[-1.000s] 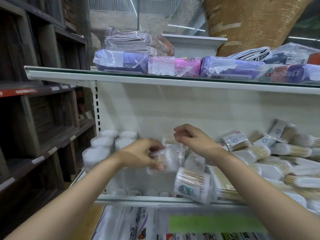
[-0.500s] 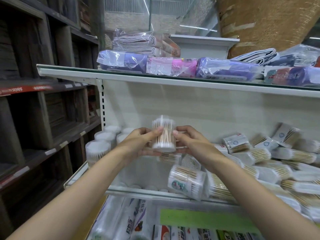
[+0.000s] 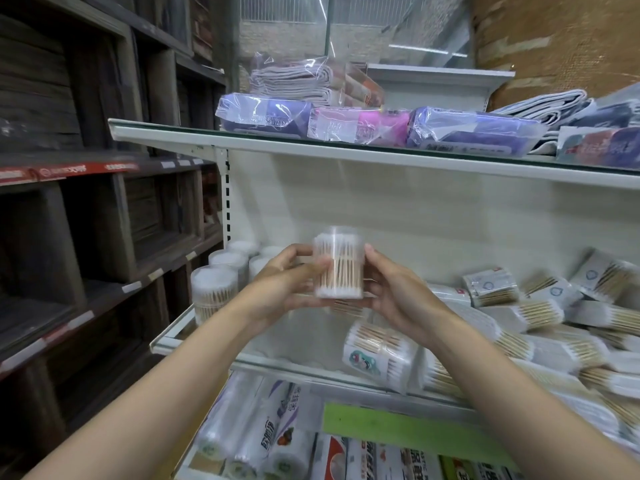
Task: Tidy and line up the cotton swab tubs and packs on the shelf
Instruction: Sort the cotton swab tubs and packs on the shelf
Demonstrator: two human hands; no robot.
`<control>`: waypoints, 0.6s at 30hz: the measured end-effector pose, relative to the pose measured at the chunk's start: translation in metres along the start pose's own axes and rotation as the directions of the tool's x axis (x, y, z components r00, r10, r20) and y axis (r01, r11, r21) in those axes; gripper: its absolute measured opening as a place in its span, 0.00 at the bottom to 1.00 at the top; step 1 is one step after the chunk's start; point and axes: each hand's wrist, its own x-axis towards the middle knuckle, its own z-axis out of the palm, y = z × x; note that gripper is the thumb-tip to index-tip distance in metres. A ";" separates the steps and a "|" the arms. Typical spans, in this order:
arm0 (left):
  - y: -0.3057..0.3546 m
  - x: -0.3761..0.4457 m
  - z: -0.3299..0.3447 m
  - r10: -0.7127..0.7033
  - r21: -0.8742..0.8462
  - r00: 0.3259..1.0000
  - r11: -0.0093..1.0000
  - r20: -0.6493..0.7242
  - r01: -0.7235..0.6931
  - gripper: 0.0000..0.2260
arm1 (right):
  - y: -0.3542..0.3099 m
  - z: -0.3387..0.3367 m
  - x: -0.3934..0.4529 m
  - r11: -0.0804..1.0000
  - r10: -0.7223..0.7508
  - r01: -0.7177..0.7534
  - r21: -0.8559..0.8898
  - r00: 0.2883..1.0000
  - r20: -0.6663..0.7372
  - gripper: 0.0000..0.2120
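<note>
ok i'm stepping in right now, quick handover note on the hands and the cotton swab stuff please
Left hand and right hand: together they hold one clear swab tub upright, in the air in front of the middle shelf.
Done: a group of upright tubs stands lined up at the shelf's left end.
Left: place the held tub with that group. One tub with a picture label lies on its side near the front edge, and a loose heap of swab packs covers the right side; all of it needs standing up or straightening.
</note>
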 end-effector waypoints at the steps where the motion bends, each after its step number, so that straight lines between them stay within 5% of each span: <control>1: 0.000 0.000 -0.002 0.014 -0.028 1.000 1.000 0.026 -0.013 0.19 | -0.001 0.000 0.000 1.000 -0.004 0.003 0.031 1.000 0.012 0.15; 7: 0.007 0.009 -0.012 0.057 -0.171 0.994 0.984 0.092 -0.041 0.16 | -0.010 -0.001 0.007 0.983 -0.085 0.077 0.164 0.995 0.045 0.14; 10: 0.014 0.013 -0.012 0.057 0.045 0.996 0.998 -0.068 -0.054 0.12 | -0.013 0.002 0.012 0.976 -0.124 0.126 0.177 0.992 -0.022 0.11; 13: 0.021 0.013 -0.013 0.191 0.252 0.962 0.958 -0.196 -0.138 0.11 | -0.012 0.013 0.018 0.993 -0.115 0.118 0.014 0.985 -0.127 0.14; 18: 0.024 0.013 -0.022 0.103 0.597 0.993 0.800 -0.055 -0.050 0.32 | -0.007 0.032 0.027 0.958 -0.142 0.080 -0.277 0.967 -0.212 0.16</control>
